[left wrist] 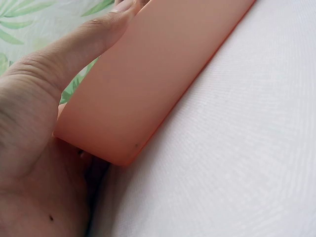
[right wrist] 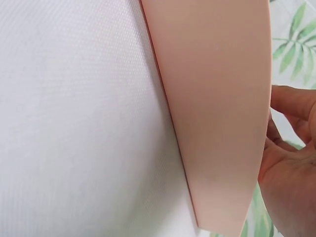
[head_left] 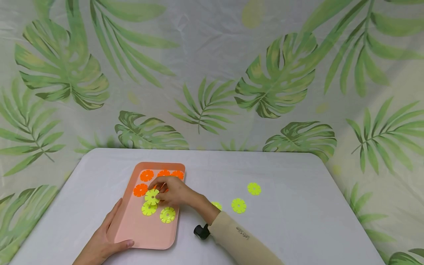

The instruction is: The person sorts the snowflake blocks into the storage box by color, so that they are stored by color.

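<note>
A pink tray (head_left: 142,232) lies on the table's left part. The left hand (head_left: 102,239) grips its near left corner, thumb on the near rim; in the left wrist view the hand (left wrist: 44,94) is against the tray's side (left wrist: 143,74). Over the tray, the right hand (head_left: 173,189) pinches a yellow-green notched disc (head_left: 152,197). Just below that, another yellow-green disc (head_left: 149,209) is partly covered, and a third (head_left: 167,215) lies to its right. Orange discs (head_left: 147,175) lie in the far part. In the right wrist view, the tray wall (right wrist: 212,98) hides the fingertips of the hand (right wrist: 291,163).
Yellow-green discs (head_left: 239,205) (head_left: 254,188) lie on the white table (head_left: 298,221) right of the tray, one partly behind the right forearm. A black device (head_left: 201,232) is at the right wrist. A leaf-patterned cloth (head_left: 212,73) hangs behind the table.
</note>
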### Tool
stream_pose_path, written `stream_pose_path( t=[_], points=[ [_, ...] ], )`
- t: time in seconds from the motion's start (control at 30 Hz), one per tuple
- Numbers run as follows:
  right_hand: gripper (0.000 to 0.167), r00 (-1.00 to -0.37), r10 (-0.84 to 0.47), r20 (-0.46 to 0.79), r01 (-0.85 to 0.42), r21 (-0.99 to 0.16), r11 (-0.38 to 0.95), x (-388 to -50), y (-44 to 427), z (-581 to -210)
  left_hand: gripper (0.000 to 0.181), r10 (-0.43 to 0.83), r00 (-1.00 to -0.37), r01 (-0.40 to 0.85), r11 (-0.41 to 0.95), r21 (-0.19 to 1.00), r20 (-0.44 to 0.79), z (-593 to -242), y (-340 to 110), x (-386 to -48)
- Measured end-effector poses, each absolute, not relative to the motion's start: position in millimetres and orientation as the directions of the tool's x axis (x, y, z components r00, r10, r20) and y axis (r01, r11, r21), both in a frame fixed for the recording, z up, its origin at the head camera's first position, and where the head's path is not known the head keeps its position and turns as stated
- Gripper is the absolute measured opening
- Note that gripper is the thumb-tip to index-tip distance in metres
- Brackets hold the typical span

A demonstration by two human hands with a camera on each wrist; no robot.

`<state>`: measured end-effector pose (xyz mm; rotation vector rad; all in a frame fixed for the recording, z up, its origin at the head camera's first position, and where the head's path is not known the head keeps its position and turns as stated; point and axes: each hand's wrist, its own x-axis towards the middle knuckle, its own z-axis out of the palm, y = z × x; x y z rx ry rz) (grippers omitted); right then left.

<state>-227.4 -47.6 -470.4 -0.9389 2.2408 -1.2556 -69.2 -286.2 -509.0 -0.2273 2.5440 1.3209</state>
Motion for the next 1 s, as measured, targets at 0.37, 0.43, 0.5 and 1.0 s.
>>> stream_pose_path(
  t=[0.37,0.43,0.5,1.0],
  points=[
    [0.027,-0.702,-0.711,-0.04,-0.373,-0.829,0.416,-221.1,-63.2,-474.3,0.126,-0.013,-0.95,-0.258,0.596,0.761,-0.312,-509.5,-287.3,-70.1],
    [0.027,-0.706,-0.706,-0.054,-0.366,-0.826,0.429,-219.5,-66.0,-474.6,0.126,-0.015,-0.945,-0.27,0.6,0.753,-0.327,-509.4,-287.6,-70.4],
    [0.027,-0.709,-0.703,-0.06,-0.362,-0.824,0.435,-219.0,-68.7,-474.5,0.126,-0.012,-0.946,-0.267,0.594,0.759,-0.323,-509.2,-287.7,-71.1],
    [0.03,-0.684,-0.728,-0.045,-0.421,-0.791,0.444,-213.0,-95.5,-479.1,0.123,-0.003,-0.963,-0.22,0.581,0.784,-0.268,-508.9,-287.9,-68.4]
  ],
)
